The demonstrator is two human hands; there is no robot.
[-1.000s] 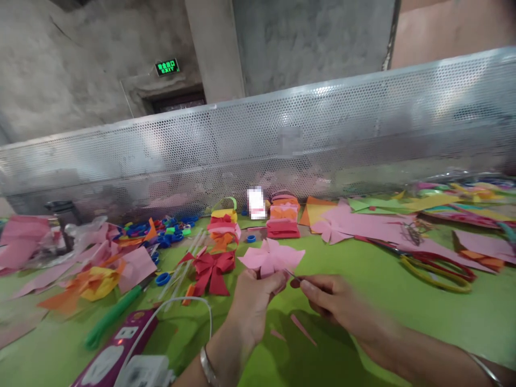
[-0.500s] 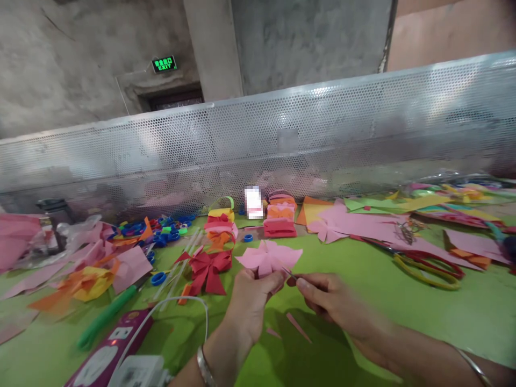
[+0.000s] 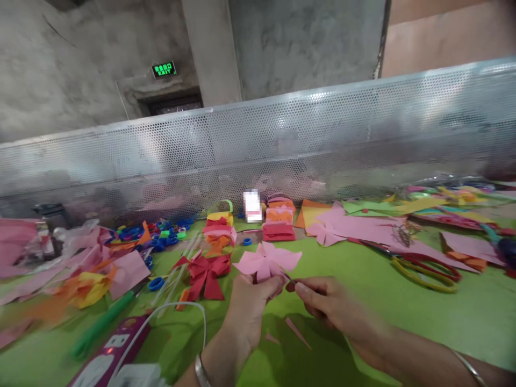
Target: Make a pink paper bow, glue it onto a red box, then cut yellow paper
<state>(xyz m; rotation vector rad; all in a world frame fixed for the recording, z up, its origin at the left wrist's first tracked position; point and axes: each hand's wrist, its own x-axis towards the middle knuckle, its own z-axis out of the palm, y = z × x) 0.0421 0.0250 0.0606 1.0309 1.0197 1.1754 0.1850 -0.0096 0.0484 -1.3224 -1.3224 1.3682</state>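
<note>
At lower centre of the frame, the left hand (image 3: pixel 253 295) slanted upward, fingers clamped on a pink flower (image 3: pixel 266 261), and the right hand (image 3: pixel 327 298), angled leftward, pinched a thin tool (image 3: pixel 288 278).

Purple power strip (image 3: pixel 107 356) sits left of the left hand (image 3: pixel 250 302), white cord (image 3: pixel 177 303) looped across it. Way past that hand there's a mesh screen (image 3: pixel 242 142), then a lit exit sign (image 3: pixel 163 70).

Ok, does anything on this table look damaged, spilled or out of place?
Nothing looks plainly damaged or spilled. Mildly odd: two thin pink paper-like slivers lie loose, like stray offcuts, on the green tabletop. Also, a thin white cable arches loosely beside the purple plastic power strip and might snag.
</note>
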